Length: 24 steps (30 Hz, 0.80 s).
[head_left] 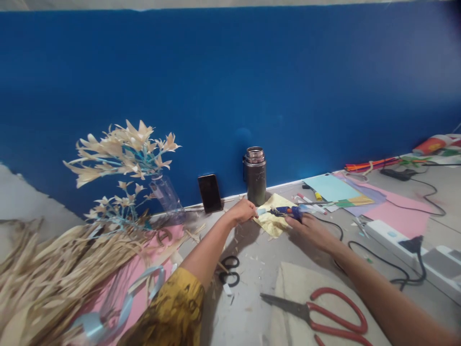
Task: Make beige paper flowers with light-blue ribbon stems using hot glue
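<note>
My left hand (245, 210) is closed in a pinch, with a small pale blue piece (260, 211) at its fingertips. My right hand (311, 230) is closed on a blue glue gun (288, 210), its dark nozzle pointing left toward that piece. Below both lies a crumpled yellow cloth or paper (275, 228). Right behind it an uncapped dark metal flask (256, 178) stands upright. Black-handled scissors (230, 278) rest on the floor beneath my left forearm. Larger red-handled scissors (324, 310) lie nearer, partly on a beige cloth (288, 278).
On the left are dried husks (54, 269), pale blue ribbon (97, 322) and cream flowers (126, 149) in a clear bottle (165, 192). A phone (210, 193) leans on the blue wall (230, 86). Rightward lie coloured sheets (399, 214), a white power strip (389, 238) and cables.
</note>
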Motion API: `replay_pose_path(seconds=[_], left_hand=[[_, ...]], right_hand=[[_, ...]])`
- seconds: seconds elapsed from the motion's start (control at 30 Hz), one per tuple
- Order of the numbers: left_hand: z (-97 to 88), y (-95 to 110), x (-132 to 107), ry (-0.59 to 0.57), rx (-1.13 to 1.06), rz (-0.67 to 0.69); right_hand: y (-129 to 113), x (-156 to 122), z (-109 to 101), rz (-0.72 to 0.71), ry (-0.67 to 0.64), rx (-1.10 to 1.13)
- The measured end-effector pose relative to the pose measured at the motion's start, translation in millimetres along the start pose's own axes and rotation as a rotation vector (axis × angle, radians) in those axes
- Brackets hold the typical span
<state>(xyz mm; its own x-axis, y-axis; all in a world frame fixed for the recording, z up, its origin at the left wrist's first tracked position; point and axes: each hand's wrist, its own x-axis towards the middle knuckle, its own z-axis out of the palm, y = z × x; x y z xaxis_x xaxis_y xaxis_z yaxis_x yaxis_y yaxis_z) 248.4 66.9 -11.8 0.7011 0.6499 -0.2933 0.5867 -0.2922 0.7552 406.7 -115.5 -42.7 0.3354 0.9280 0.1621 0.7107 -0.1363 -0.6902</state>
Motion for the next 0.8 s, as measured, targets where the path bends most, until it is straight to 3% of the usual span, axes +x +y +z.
replay_pose_path(seconds=[0.2,0.33,0.47,0.57,0.8], left_hand=[[0.0,1,1,0.004,0.051,-0.003],[2.8,3,18,0.032,0.143,-0.013],[8.6,5,49,0.091,0.252,-0.034],[12.0,3,69,0.118,0.319,-0.053],[15.4,-12,82,0.131,0.376,-0.070]], right_hand=[[0,-5,-5,0.003,0.140,0.009],[-2,0,-8,-0.015,0.098,-0.036],[1,13,-15,0.064,0.060,-0.137],[1,23,-16,0.045,0.020,-0.144],[3,46,-2,0.042,-0.060,-0.190]])
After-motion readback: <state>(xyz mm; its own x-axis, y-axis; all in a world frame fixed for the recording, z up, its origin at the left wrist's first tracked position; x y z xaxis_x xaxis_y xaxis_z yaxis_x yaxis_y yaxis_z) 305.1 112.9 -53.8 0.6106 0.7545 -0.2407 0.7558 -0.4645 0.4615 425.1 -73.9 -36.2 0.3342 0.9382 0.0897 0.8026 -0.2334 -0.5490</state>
